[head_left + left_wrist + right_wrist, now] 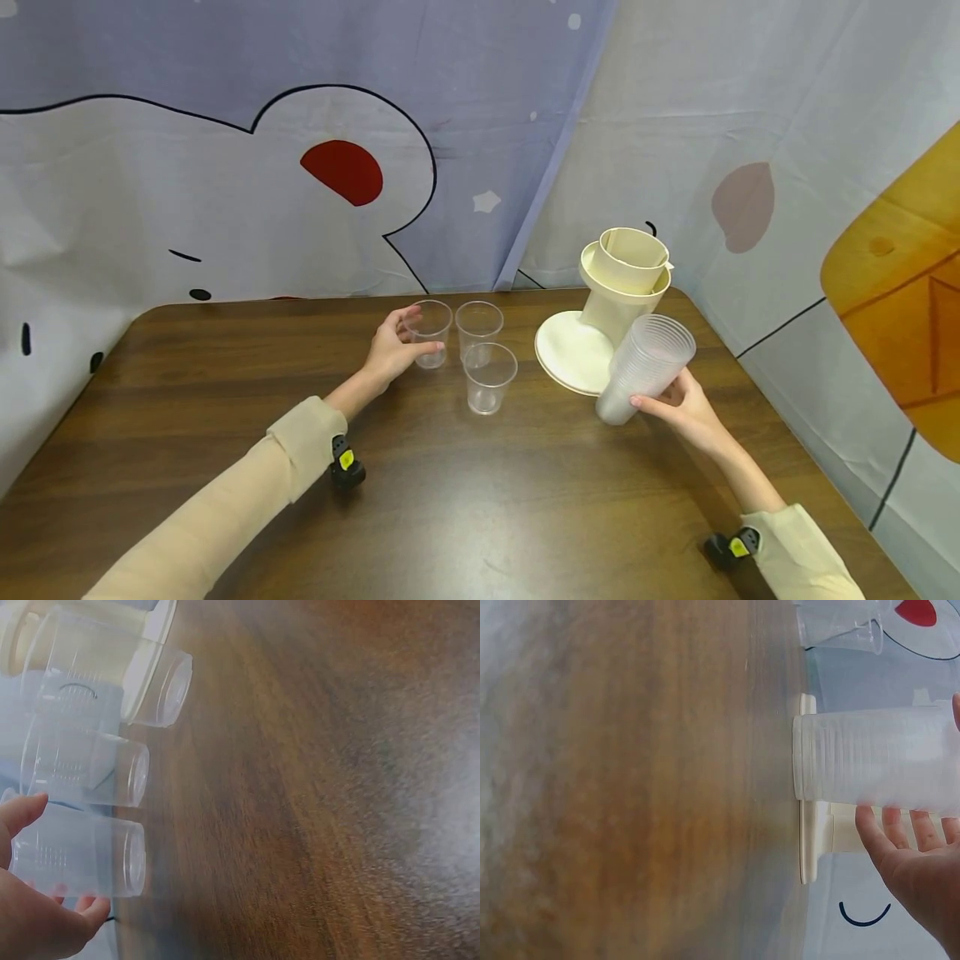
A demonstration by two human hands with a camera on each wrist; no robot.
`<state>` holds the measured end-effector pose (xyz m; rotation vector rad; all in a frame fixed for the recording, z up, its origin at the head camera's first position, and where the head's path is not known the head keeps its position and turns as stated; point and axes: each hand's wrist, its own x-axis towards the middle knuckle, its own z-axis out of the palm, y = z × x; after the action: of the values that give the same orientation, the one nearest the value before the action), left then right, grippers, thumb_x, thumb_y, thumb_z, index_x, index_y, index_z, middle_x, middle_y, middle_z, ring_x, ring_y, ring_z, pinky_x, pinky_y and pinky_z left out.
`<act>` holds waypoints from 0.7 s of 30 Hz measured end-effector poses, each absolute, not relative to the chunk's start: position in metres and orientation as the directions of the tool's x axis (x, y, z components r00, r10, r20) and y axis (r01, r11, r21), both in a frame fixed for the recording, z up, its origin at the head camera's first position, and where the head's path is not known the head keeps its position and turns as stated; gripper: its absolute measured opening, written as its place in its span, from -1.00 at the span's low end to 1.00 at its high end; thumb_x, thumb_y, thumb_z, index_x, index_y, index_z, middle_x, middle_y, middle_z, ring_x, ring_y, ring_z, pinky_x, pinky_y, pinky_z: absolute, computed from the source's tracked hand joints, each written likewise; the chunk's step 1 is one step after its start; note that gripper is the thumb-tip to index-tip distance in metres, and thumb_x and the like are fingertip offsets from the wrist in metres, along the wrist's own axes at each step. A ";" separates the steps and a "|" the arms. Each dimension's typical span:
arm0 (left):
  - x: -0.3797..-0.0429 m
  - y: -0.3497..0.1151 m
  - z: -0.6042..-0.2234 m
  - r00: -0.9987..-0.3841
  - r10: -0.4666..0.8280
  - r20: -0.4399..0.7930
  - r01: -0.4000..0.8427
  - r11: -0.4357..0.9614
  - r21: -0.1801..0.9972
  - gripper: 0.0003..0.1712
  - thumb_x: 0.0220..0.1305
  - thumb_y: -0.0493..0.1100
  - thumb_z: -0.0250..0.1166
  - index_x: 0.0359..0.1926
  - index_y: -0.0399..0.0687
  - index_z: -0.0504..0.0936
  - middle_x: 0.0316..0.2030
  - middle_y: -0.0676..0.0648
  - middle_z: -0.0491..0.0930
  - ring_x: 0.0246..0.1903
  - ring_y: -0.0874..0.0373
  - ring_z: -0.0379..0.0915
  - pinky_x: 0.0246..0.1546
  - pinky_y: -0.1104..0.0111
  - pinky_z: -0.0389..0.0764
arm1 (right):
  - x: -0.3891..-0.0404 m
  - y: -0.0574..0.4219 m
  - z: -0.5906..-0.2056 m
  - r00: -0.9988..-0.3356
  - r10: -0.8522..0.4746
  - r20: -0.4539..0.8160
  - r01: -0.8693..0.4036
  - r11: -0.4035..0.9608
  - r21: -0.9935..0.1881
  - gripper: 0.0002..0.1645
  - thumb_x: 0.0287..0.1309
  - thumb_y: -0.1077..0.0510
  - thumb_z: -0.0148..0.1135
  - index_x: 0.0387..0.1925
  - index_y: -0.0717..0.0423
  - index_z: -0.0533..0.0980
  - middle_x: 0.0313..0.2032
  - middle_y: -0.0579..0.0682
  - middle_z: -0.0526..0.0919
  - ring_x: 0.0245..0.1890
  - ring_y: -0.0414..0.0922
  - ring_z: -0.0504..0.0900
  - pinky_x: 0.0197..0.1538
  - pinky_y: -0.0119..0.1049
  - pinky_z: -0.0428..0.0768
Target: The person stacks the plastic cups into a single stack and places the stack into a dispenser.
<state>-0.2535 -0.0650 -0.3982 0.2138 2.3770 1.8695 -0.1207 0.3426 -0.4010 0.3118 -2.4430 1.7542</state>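
Observation:
My left hand (pixel 392 346) holds a clear plastic cup (pixel 431 358), thumb on the near side and fingers round the far side; the left wrist view shows this cup upright on the wood. Just right of it stand a second clear cup (pixel 480 321) and, closer to me, a third clear cup (pixel 486 392). On the right, my right hand (pixel 686 408) grips a tall stack of nested clear plastic cups (pixel 637 375), which leans to the right in the head view. In the right wrist view the fingers (pixel 892 825) lie along the stack's side.
Behind the stack is a cream-coloured plastic stand (pixel 611 304) with a round base (pixel 573 354) and a ring-shaped top. Everything rests on a brown wooden table (pixel 465 492). A printed cloth (pixel 480 150) hangs along the table's back and right edges.

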 end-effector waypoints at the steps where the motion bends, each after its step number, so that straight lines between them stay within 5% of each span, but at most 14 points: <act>1: -0.253 -0.065 -0.398 -0.984 0.180 0.000 0.043 0.231 0.972 -0.12 0.03 -0.31 0.43 0.36 -0.19 0.22 0.33 -0.27 0.32 0.25 -0.20 0.30 0.28 0.05 0.37 | -0.121 0.342 -0.401 -0.972 -0.097 0.214 -0.234 0.309 -0.922 -0.25 0.10 0.43 0.23 0.25 -0.09 0.20 0.03 -0.31 0.48 0.01 -0.43 0.52 -0.03 -0.57 0.57; 21: -0.234 -0.071 -0.386 -0.999 0.043 0.029 0.038 0.236 0.971 -0.19 0.07 -0.15 0.43 0.32 -0.08 0.27 0.22 -0.23 0.41 0.20 -0.10 0.37 0.18 0.09 0.48 | -0.121 0.340 -0.399 -0.974 -0.090 0.209 -0.227 0.334 -0.915 -0.24 0.11 0.41 0.23 0.26 -0.07 0.19 0.04 -0.32 0.47 0.03 -0.45 0.50 -0.02 -0.59 0.54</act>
<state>-0.2343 -0.0713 -0.3860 0.0812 2.4663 1.9381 -0.1209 0.3404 -0.3990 0.2948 -2.4652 1.7219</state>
